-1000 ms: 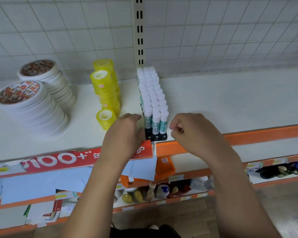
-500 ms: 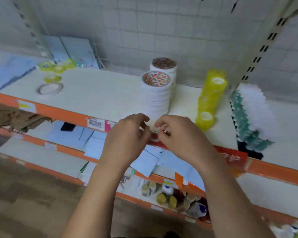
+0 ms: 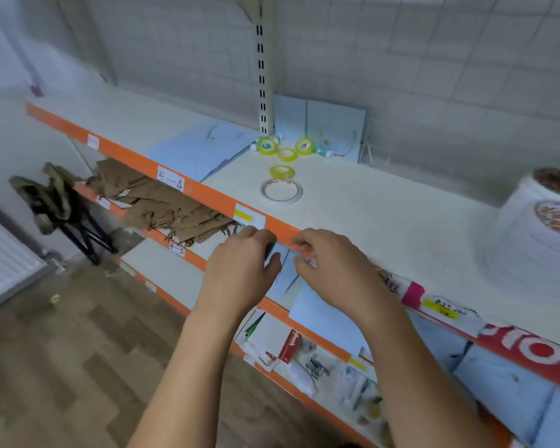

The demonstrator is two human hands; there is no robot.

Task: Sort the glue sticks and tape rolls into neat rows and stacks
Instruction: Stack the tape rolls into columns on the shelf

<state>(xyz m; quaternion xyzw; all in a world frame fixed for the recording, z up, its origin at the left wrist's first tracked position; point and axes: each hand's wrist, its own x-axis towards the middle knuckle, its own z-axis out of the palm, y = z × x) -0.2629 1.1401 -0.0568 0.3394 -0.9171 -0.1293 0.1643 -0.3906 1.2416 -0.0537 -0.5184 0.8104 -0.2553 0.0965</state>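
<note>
The left hand (image 3: 243, 273) and the right hand (image 3: 333, 270) were close together, just in front of the orange shelf edge (image 3: 207, 197). Their fingers were bent. I could not tell if they held anything.

The tape lay well back from the hands, on the white shelf (image 3: 369, 215). Nearest was a flat white tape roll (image 3: 281, 191), lying down with its hole up. Just behind it lay a yellow tape roll (image 3: 282, 171), also flat. Farther back were three more yellow rolls (image 3: 287, 154). The middle one lay flat, and the two outer ones stood on their edges, with their holes facing the front. Beside them a small glue stick (image 3: 324, 152) lay on its side. Its long way ran left to right, and its white cap seemed to point right. Off to the right stood a tall stack of white tape rolls (image 3: 543, 227).

A white label (image 3: 171, 182) on the shelf edge said "4—4". A red banner (image 3: 530, 350) showed big white round shapes like zeros.
</note>
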